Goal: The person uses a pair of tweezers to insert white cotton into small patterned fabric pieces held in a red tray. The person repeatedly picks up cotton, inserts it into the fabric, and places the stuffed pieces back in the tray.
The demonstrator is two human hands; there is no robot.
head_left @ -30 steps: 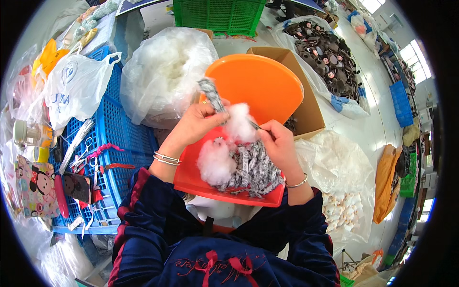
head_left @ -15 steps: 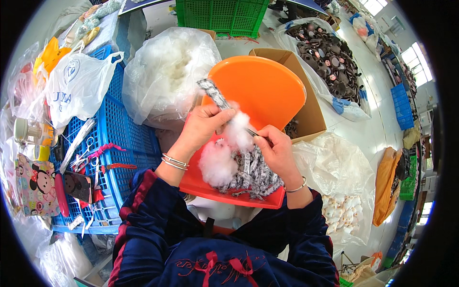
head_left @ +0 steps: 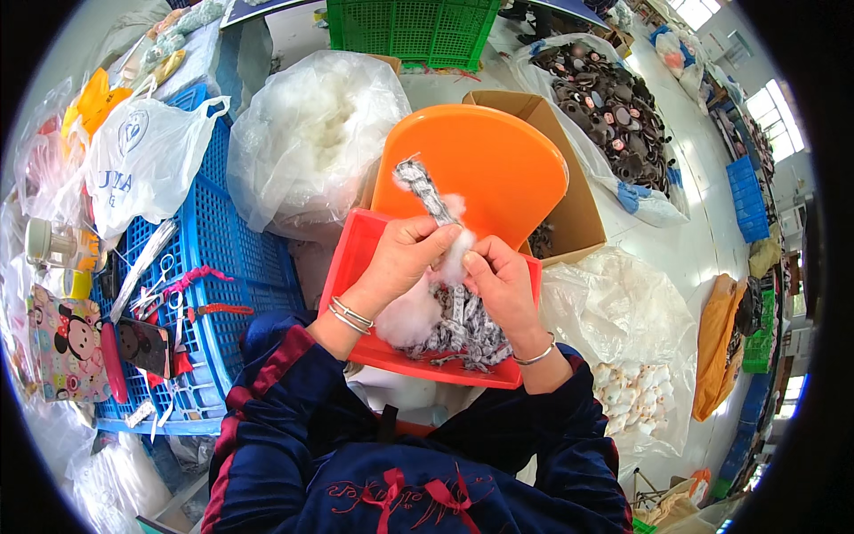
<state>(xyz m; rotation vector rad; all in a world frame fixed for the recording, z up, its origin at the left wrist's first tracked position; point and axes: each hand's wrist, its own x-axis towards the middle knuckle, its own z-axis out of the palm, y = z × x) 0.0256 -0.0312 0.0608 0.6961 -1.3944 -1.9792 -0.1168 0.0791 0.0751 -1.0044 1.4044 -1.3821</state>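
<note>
Stuffing a fabric tube over a red tray

The left hand [head_left: 405, 258] grips a patterned fabric tube [head_left: 425, 191]; the right hand [head_left: 500, 280] pinches white stuffing [head_left: 455, 254] against it above the red tray [head_left: 351, 258].

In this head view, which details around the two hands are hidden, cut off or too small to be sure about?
- Head view: the right hand curls its fingers over the white stuffing, so any tool in them is hidden.
- The lower end of the patterned fabric tube is covered by the left hand.
- The floor of the red tray is buried under the pile of fabric pieces.
- Items in the cardboard box are hidden behind the orange lid.
</note>
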